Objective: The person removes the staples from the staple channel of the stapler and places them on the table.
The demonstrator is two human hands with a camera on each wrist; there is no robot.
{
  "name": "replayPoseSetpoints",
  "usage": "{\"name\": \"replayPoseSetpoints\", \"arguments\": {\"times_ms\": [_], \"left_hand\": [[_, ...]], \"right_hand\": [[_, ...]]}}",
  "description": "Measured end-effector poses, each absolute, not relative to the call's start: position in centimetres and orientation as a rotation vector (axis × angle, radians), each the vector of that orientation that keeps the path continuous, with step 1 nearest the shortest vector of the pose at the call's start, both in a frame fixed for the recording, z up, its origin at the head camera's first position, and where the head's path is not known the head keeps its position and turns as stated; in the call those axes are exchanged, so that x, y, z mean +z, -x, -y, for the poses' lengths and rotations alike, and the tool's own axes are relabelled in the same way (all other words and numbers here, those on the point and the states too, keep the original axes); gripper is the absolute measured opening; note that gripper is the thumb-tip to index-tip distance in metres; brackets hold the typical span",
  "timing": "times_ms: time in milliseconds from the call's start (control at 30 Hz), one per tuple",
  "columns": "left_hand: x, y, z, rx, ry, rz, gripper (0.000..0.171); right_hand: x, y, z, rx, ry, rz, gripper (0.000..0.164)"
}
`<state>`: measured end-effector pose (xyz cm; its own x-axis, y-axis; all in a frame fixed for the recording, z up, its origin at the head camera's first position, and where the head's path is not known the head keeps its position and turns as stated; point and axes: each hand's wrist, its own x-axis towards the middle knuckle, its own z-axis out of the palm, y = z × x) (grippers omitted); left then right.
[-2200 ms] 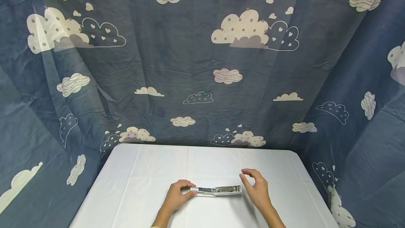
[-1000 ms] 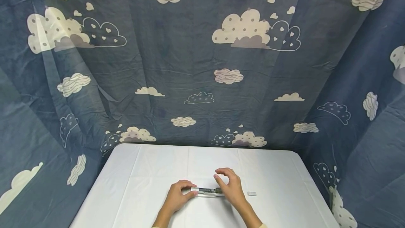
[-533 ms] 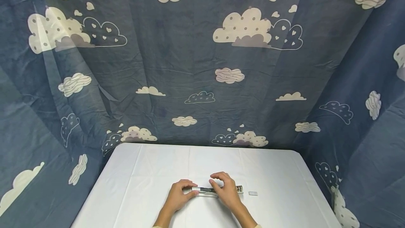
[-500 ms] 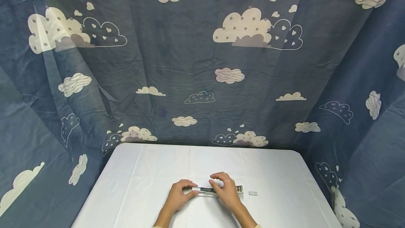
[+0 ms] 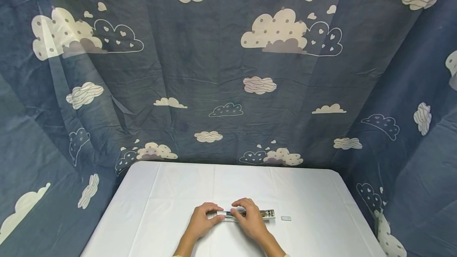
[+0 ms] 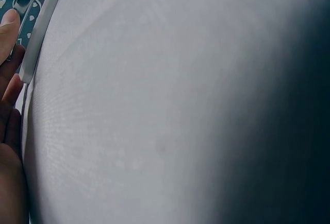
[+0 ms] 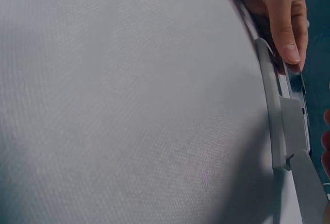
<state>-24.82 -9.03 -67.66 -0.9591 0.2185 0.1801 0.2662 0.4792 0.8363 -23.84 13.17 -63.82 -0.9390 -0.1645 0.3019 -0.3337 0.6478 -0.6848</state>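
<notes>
A stapler point(image 5: 267, 213), white and grey, lies on the table with its cover swung back to the right and its metal magazine exposed. My left hand point(image 5: 200, 220) pinches its left end between thumb and fingers. In the right wrist view that left hand point(image 7: 289, 26) grips the end from above, while the stapler's pale base point(image 7: 270, 105) runs down from it. Over the stapler's middle is my right hand point(image 5: 251, 220), its bent index finger and thumb parted, thumb overlapping the magazine. That hand hides the hinge area in the head view.
A small grey strip, looking like staples point(image 5: 286, 218), lies just right of the stapler. The white cloth-covered table point(image 5: 171, 193) has rounded back corners. A dark blue curtain point(image 5: 200, 66) with cloud prints surrounds it at the back and sides.
My right hand has moved left from beyond the stapler's right end to over its middle, then lowered, uncovering the grey strip. My left hand has kept its grip.
</notes>
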Motion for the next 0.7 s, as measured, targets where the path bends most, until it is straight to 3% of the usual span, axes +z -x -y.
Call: {"name": "replayPoseSetpoints", "arguments": {"times_ms": [700], "left_hand": [[-67.62, 24.89, 9.12, -1.562, 0.445, 2.653, 0.026]], "right_hand": [[-64.41, 23.23, -12.94, 0.888, -0.547, 2.738, 0.008]]}}
